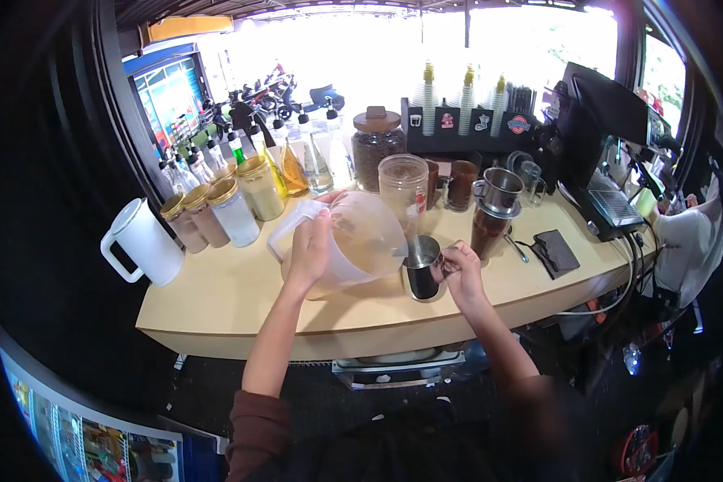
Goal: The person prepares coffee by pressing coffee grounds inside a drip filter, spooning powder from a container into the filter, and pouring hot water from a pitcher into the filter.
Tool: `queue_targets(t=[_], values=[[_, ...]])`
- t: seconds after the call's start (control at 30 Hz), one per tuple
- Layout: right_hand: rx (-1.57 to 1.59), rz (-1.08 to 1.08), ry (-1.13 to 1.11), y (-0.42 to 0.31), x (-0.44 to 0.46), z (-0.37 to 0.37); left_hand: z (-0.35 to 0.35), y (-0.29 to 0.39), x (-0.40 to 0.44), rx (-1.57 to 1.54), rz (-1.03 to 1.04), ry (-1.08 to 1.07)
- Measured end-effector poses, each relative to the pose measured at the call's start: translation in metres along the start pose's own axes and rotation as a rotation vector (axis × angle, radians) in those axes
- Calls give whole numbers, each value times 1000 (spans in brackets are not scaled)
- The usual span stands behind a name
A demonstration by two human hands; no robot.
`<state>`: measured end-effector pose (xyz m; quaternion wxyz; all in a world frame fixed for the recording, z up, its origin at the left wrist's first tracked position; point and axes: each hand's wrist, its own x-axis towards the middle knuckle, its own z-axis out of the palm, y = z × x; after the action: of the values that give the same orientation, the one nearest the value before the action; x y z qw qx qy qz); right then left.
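My left hand (pixel 312 251) is closed round the handle of a large translucent plastic pitcher (pixel 361 233). The pitcher is tilted to the right, with its rim at the mouth of a small metal jug (pixel 422 281). By its handle, my right hand (pixel 461 267) grips the jug, which has a dark lower body. Whether liquid passes between the two cannot be made out. Behind them stands a clear ribbed plastic jar (pixel 403 185). Right of the jug, a metal drip filter (pixel 501 191) sits on a glass of dark brown liquid (pixel 488 233).
A white jug (pixel 140 245) and gold-lidded jars (pixel 233 215) stand left. Pump bottles (pixel 294 165), a bean jar (pixel 379 153) and a cup rack (pixel 466 124) line the back. A dark cloth (pixel 556 252), spoon (pixel 519 247) and black machine (pixel 594 145) are right.
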<state>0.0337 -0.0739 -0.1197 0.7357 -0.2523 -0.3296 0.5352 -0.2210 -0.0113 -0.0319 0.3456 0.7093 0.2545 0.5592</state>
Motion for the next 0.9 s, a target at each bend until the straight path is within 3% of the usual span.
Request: queue_targets(t=[0.4, 0.57, 0.7, 0.9], values=[[43, 54, -29, 26, 15, 37, -71, -30, -3, -241, -32, 376], [75, 60, -72, 31, 20, 45, -84, -20, -5, -266, -210, 581], [78, 92, -69, 34, 20, 50, -85, -25, -9, -293, -231, 589], [64, 76, -70, 18, 12, 41, -80, -59, -31, -250, -45, 603]])
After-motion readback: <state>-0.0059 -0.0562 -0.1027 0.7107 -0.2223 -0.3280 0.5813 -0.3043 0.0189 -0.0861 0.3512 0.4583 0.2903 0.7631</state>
